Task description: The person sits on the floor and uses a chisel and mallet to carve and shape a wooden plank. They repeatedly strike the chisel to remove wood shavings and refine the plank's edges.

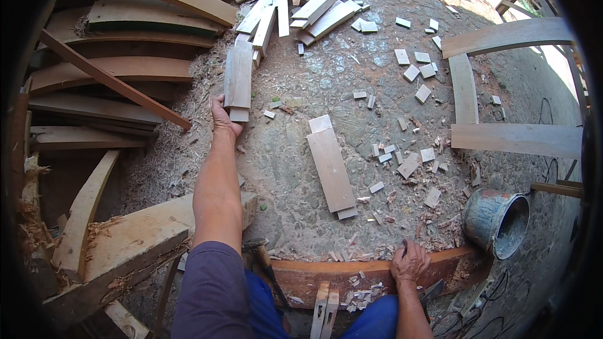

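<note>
My left hand (224, 118) grips the near end of a pale wooden piece (238, 78) with a stepped end, beside other stacked boards (270, 19). A similar tenoned piece (331, 166) lies flat on the rough ground, right of my left arm. My right hand (409, 263) rests at the reddish beam (333, 273) in front of my knees, fingers loosely bent and apart, holding nothing visible. A dark tool with a wooden handle (264, 259) leans beside my left arm. Two upright slotted sticks (325, 307) stand between my legs.
Curved planks (119, 72) are piled at the left above a heavy timber (138, 238). Small offcuts (411, 73) and shavings scatter the ground (282, 163). A wooden frame (515, 135), a metal bucket (477, 220) and cables (490, 314) are at the right.
</note>
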Motion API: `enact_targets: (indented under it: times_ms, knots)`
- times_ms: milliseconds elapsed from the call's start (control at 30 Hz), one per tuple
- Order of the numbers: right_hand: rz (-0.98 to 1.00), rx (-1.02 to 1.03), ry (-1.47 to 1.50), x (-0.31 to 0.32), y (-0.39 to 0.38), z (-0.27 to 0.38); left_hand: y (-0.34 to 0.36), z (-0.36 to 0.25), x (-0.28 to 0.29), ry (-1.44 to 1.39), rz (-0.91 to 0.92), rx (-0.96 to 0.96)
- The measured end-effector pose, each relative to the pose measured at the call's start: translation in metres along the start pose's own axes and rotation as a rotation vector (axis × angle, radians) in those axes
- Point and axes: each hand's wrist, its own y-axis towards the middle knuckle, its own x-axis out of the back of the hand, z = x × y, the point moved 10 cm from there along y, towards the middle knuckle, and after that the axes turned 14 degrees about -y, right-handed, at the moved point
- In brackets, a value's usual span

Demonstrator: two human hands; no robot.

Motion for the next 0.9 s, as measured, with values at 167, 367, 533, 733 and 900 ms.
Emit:
enact_targets:
  times_ms: [167,367,533,733,900]
  knots:
    - [-0.027,0.000,0.001,0.003,-0.001,0.000,-0.002,0.005,-0.002,0.041,0.005,0.021]
    - [-0.008,-0.008,-0.006,0.002,0.000,-0.002,0.004,-0.002,0.002,0.098,-0.058,-0.091]
    - [-0.006,-0.006,0.015,0.005,0.000,0.003,-0.017,-0.064,-0.026,0.998,-0.655,-0.637]
    - [-0.002,-0.005,0.016,0.005,0.000,0.003,-0.028,-0.022,-0.199,1.532,-0.050,-1.046]
    - [-0.007,0.014,-0.001,0.007,0.001,0.003,-0.009,0.086,-0.246,1.603,0.370,-0.749]
